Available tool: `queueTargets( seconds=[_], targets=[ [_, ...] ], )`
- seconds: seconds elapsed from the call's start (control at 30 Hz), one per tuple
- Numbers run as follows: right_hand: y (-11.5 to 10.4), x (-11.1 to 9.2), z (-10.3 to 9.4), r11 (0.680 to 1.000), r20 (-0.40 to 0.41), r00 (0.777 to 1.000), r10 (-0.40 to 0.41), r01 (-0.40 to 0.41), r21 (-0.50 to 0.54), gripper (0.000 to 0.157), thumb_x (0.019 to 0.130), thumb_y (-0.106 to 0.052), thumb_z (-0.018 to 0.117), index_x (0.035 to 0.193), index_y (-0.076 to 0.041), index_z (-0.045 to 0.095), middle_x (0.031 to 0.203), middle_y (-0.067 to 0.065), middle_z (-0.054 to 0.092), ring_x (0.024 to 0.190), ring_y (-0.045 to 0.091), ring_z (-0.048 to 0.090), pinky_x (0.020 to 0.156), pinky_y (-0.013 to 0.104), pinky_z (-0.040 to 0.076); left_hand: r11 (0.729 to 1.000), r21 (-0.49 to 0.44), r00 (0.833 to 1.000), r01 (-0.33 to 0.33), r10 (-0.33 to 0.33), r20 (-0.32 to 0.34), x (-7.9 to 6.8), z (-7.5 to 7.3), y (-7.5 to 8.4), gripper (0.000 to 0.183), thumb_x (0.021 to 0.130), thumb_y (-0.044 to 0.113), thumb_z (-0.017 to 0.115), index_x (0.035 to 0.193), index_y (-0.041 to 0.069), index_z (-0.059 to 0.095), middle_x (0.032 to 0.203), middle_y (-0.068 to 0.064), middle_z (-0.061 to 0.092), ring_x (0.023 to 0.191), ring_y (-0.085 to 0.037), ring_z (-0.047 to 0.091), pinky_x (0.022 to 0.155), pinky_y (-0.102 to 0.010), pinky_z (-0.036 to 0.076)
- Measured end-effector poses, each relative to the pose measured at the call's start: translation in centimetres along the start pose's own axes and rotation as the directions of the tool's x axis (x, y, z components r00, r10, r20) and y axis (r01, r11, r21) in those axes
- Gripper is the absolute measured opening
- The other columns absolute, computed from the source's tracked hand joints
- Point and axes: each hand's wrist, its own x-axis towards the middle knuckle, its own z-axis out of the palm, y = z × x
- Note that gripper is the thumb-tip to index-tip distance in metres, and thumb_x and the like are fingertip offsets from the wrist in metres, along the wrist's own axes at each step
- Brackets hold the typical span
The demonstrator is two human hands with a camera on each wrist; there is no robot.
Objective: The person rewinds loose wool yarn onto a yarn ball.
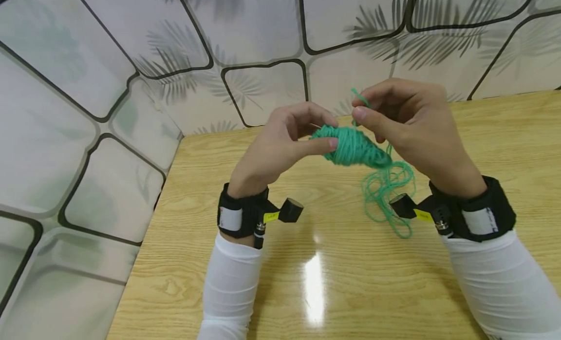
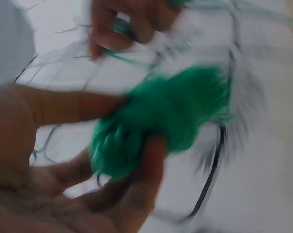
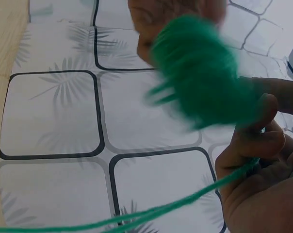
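Observation:
A bundle of green yarn (image 1: 350,146), wound thick at the left and tapering to the right, is held above the table. My left hand (image 1: 285,140) grips its left end, thumb in front and fingers behind. In the left wrist view the yarn bundle (image 2: 161,116) is blurred between thumb and fingers. Just to the right, my right hand (image 1: 407,125) pinches a green strand (image 1: 360,97) between thumb and index finger. Strands run through the right hand (image 3: 263,160) in the right wrist view. A loose tangle of yarn (image 1: 385,191) lies on the table under the right hand.
The wooden table (image 1: 197,281) stretches beneath both arms. A wall (image 1: 267,91) with a stone-and-leaf pattern stands along its back and left edges. Each wrist wears a black strap with a small camera, the left strap (image 1: 238,213) and the right strap (image 1: 486,211).

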Motion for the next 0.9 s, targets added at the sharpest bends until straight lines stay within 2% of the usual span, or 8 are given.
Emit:
queueTargets(
  seconds=[0.1,0.23,0.33,0.4,0.53,0.67,0.83,0.9],
  targets=[
    [0.2,0.0,-0.1,1.000,0.004,1.000,-0.018,0.018,0.011,0.012,0.080,0.002,0.064,0.091,0.006,0.064,0.078,0.019,0.060,0.058,0.019,0.052,0.051,0.024,0.041,0.930,-0.368,0.992,0.019,0.028,0.121,0.0,0.2,0.3,0.024,0.082,0.012,0.066,0.102,0.003,0.056,0.100,-0.012,0.053,0.087,-0.023,0.053,0.077,-0.034,0.047],
    [0.3,-0.1,0.2,1.000,0.035,0.999,-0.016,0.015,0.004,0.010,0.081,0.001,0.063,0.090,0.006,0.064,0.076,0.019,0.060,0.055,0.020,0.050,0.049,0.026,0.039,0.778,-0.606,0.981,-0.167,0.069,-0.182,0.5,0.5,0.1,0.025,0.080,0.010,0.068,0.100,0.003,0.054,0.096,-0.010,0.052,0.085,-0.019,0.054,0.080,-0.030,0.047],
    [0.2,-0.1,0.3,1.000,0.046,0.999,0.003,-0.003,-0.003,0.009,0.083,-0.002,0.063,0.090,0.003,0.065,0.080,0.021,0.060,0.054,0.020,0.047,0.049,0.027,0.037,0.880,-0.382,0.883,-0.282,0.082,-0.463,1.0,0.4,-0.3,0.021,0.081,0.004,0.065,0.099,0.000,0.055,0.097,-0.012,0.052,0.087,-0.022,0.055,0.083,-0.034,0.047],
    [0.0,-0.2,0.3,1.000,0.038,0.999,0.010,-0.011,0.016,0.010,0.082,-0.001,0.063,0.090,0.004,0.064,0.080,0.022,0.059,0.055,0.021,0.047,0.049,0.027,0.037,0.976,-0.121,0.852,-0.179,0.093,-0.515,1.0,0.1,-0.6,0.019,0.082,0.004,0.064,0.099,0.000,0.056,0.098,-0.012,0.052,0.088,-0.023,0.055,0.081,-0.036,0.048],
    [-0.2,-0.2,0.1,1.000,0.007,1.000,0.014,-0.014,0.004,0.010,0.082,-0.002,0.063,0.090,0.004,0.065,0.080,0.021,0.058,0.056,0.021,0.048,0.049,0.026,0.037,0.966,0.257,0.974,0.030,0.030,-0.225,0.5,-0.4,-0.8,0.020,0.081,0.012,0.068,0.097,0.005,0.059,0.099,-0.006,0.057,0.090,-0.020,0.056,0.075,-0.033,0.049],
    [-0.2,-0.1,0.1,1.000,0.005,1.000,0.004,-0.004,-0.011,0.010,0.082,-0.002,0.063,0.090,0.004,0.065,0.081,0.021,0.058,0.056,0.021,0.048,0.050,0.026,0.039,0.995,-0.075,0.986,-0.064,0.074,0.149,0.2,-0.4,-0.6,0.018,0.080,0.008,0.067,0.095,0.005,0.058,0.097,-0.009,0.056,0.089,-0.024,0.054,0.076,-0.036,0.047],
    [0.0,-0.1,0.3,0.999,0.061,0.998,0.029,-0.030,0.017,0.011,0.082,-0.001,0.064,0.091,0.004,0.065,0.080,0.022,0.059,0.054,0.021,0.049,0.049,0.027,0.040,0.767,-0.592,0.968,-0.246,0.220,-0.117,0.5,-0.1,-0.2,0.024,0.077,0.007,0.070,0.094,0.003,0.054,0.096,-0.010,0.054,0.085,-0.021,0.054,0.076,-0.031,0.047],
    [0.0,-0.2,0.3,0.999,0.071,0.997,0.036,-0.036,0.000,0.011,0.083,-0.003,0.063,0.092,0.003,0.065,0.080,0.021,0.060,0.052,0.020,0.046,0.047,0.028,0.038,0.816,-0.455,0.915,-0.356,0.207,-0.346,0.9,-0.1,-0.3,0.024,0.078,0.007,0.069,0.097,0.002,0.055,0.097,-0.011,0.054,0.085,-0.021,0.055,0.080,-0.031,0.047]
  ],
)
